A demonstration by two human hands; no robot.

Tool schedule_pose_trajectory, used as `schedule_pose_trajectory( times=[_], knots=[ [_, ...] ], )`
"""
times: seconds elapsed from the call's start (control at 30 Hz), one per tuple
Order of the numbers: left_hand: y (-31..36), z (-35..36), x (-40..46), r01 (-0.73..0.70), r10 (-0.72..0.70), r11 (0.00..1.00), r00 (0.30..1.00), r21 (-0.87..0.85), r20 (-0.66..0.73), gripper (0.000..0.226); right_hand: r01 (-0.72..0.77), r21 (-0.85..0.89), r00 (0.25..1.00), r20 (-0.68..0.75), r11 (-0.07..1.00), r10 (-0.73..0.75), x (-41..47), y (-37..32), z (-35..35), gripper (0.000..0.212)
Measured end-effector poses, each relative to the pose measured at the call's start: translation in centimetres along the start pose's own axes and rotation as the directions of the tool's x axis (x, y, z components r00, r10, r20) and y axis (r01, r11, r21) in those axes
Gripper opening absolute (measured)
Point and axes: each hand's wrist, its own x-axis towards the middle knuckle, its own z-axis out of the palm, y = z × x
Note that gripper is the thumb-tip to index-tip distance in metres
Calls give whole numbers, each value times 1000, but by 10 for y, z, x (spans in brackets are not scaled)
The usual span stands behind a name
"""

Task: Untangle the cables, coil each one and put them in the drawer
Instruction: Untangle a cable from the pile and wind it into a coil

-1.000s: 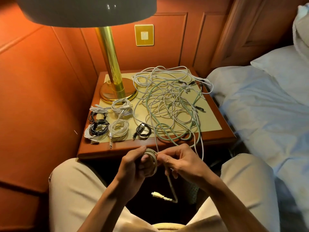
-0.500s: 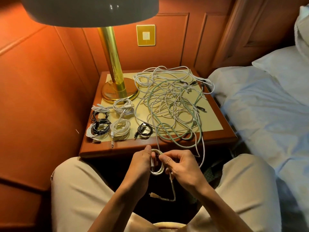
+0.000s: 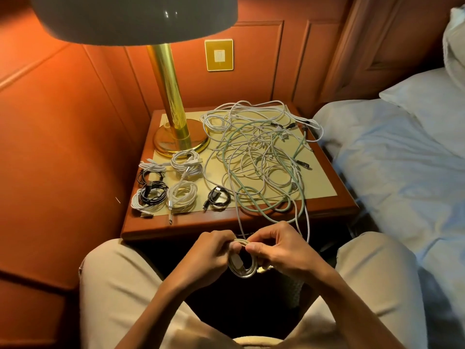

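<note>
Both hands meet at 6 o'clock, just below the nightstand's (image 3: 191, 229) front edge. The left hand (image 3: 210, 258) pinches the top of a small white coil (image 3: 242, 267) and the right hand (image 3: 280, 250) grips it from the other side; the loops hang between them. One strand runs up toward 12 o'clock into the tangled cables (image 3: 261, 157). Finished coils (image 3: 173, 187) lie at 10 o'clock, beside the lamp (image 3: 176, 137)
</note>
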Motion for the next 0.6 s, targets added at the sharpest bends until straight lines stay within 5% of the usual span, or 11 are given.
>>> schedule_pose_trajectory(
  times=[0.13, 0.3, 0.5, 0.6],
  knots=[
    [5, 1, 1, 85, -97, 985, 993, -147, -73, 25, -51, 93, 998, -31, 994, 54, 0, 0, -10, 16],
    [11, 7, 3, 183, -201, 912, 980, -367, -11, 26, -139, -157, 973, -205, 978, 106, -4, 7, 2, 15],
    [14, 13, 5, 243, -300, 912, 944, -330, -135, 29, -126, 420, 957, -187, 899, 222, -10, 5, 18, 19],
    [11, 13, 4, 258, -318, 927, 926, -273, -204, 25, -180, 476, 952, -135, 861, 273, -10, 8, 25, 29]
  ],
)
